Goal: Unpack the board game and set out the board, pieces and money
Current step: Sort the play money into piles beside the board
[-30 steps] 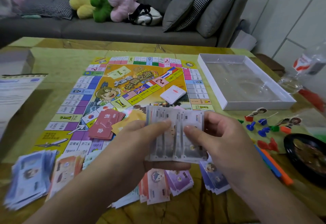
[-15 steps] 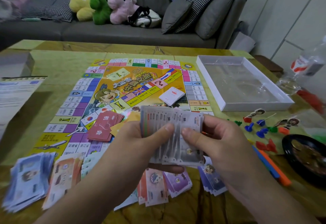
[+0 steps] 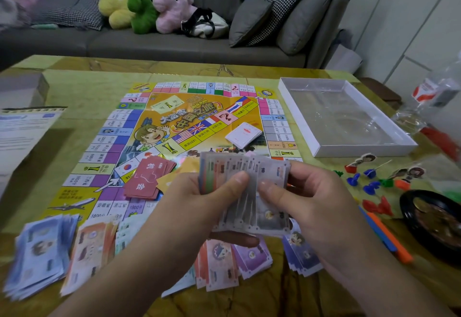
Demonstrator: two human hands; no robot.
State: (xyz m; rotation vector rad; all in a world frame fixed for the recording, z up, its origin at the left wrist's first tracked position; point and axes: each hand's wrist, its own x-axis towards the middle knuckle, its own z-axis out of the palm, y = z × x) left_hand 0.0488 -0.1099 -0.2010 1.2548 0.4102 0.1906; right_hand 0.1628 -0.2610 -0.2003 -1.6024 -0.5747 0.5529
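The board (image 3: 199, 127) lay open mid-surface with card piles on it, and sorted notes (image 3: 42, 251) sat in separate stacks along the near edge, apparently grouped by colour for easy dealing. Above them, the left hand (image 3: 199, 204) and right hand (image 3: 306, 199) both gripped a fanned wad of money (image 3: 249, 191), thumbs on top, seemingly sorting. Pieces (image 3: 369, 182) lay scattered right, near the empty box (image 3: 321, 152).

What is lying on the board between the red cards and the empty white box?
In the head view, a small white card deck lies on the game board, between the red cards and the white box. The held money hides the nearer stretch.
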